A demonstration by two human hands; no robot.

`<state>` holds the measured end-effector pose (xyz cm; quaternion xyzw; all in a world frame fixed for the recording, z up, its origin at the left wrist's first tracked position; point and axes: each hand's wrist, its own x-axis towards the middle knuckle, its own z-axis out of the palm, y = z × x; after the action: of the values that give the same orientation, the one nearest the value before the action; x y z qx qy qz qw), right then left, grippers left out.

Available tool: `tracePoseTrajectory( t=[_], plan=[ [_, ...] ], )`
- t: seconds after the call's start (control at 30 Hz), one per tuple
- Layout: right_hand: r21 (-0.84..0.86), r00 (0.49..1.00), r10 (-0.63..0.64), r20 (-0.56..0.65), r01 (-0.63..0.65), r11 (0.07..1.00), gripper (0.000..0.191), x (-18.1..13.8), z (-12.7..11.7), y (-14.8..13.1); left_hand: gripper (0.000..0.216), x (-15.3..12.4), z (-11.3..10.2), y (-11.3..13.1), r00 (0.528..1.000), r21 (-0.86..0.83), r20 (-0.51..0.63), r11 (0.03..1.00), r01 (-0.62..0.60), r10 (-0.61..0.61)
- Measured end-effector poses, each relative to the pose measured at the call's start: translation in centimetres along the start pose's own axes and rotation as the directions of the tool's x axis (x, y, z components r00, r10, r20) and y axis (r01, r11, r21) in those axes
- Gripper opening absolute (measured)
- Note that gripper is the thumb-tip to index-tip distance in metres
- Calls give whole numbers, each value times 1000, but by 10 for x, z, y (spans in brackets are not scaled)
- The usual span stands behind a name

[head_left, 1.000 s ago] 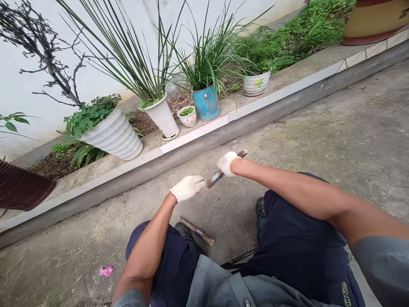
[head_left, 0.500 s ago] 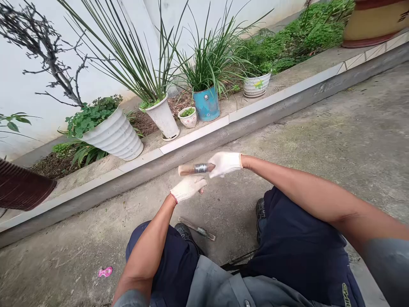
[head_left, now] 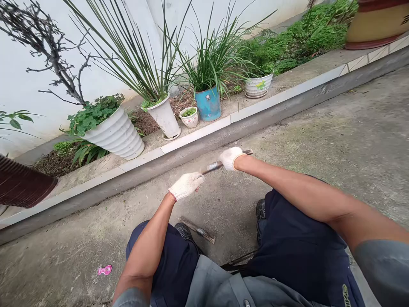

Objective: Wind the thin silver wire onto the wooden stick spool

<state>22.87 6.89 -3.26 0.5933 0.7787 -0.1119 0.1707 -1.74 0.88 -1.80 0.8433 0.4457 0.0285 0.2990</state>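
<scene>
My right hand (head_left: 230,158), in a white knit glove, is closed around a wooden stick (head_left: 248,152). Silvery wire (head_left: 213,166) is wound about the stick's middle, and a stretch of it shows left of that hand. At the stick's left end is my left hand (head_left: 186,186), gloved the same way, its thumb and fingers pinched together. What the left fingers hold is too small to make out. On the concrete by my left shoe (head_left: 183,231) lies a second wooden stick (head_left: 188,223), also with wire around its middle.
A low tiled ledge (head_left: 194,141) runs slantwise ahead. On it stand a ribbed white pot (head_left: 116,134), a tall white pot (head_left: 164,117), a small pot (head_left: 189,119), a blue bucket (head_left: 208,105) and a white bowl planter (head_left: 258,86). A pink object (head_left: 105,270) lies at lower left.
My right hand has moved slightly right and up along with the stick, which has turned so its far end shows beyond that hand. My left hand has shifted slightly left.
</scene>
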Motion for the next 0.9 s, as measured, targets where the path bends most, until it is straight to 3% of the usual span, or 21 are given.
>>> tracePoseTrajectory(
  t=[0.07,0.1,0.17,0.23,0.27,0.33,0.43,0.53,0.63,0.8,0.9],
  plan=[
    [-27,972,-165,170,172,985,34,-7,8,-7,40,0,-4,-2,999,30,-33,999,20,-19],
    [7,928,-259,268,267,964,31,-12,12,-10,40,0,-5,-3,999,43,-40,999,30,-28],
    [176,794,-425,434,388,905,29,-22,16,-13,41,1,-6,-5,999,54,-35,998,40,-39],
    [373,686,-545,483,402,836,31,-32,16,-13,40,2,-3,-6,999,41,-21,999,27,-26],
    [449,668,-588,456,399,800,33,-36,13,-12,39,2,-2,-6,1000,34,-16,999,14,-14],
    [544,692,-637,339,408,733,35,-43,4,-10,36,3,2,-5,1000,10,-10,1000,2,-2],
    [601,814,-568,119,396,694,36,-44,-9,-7,37,3,5,-3,999,-39,0,999,36,-36],
    [553,932,-351,-89,340,761,35,-34,-16,-7,45,3,5,1,999,-79,-4,996,40,-41],
    [410,958,-169,-232,254,876,36,-20,-16,-5,44,3,5,6,1000,-75,-4,997,25,-26],
    [317,963,53,-264,34,948,32,-6,-14,4,41,2,7,11,998,-21,48,999,49,-48],
    [178,981,68,-179,-36,983,34,-2,-11,3,40,-1,6,10,999,-11,22,999,33,-33]
  ],
)
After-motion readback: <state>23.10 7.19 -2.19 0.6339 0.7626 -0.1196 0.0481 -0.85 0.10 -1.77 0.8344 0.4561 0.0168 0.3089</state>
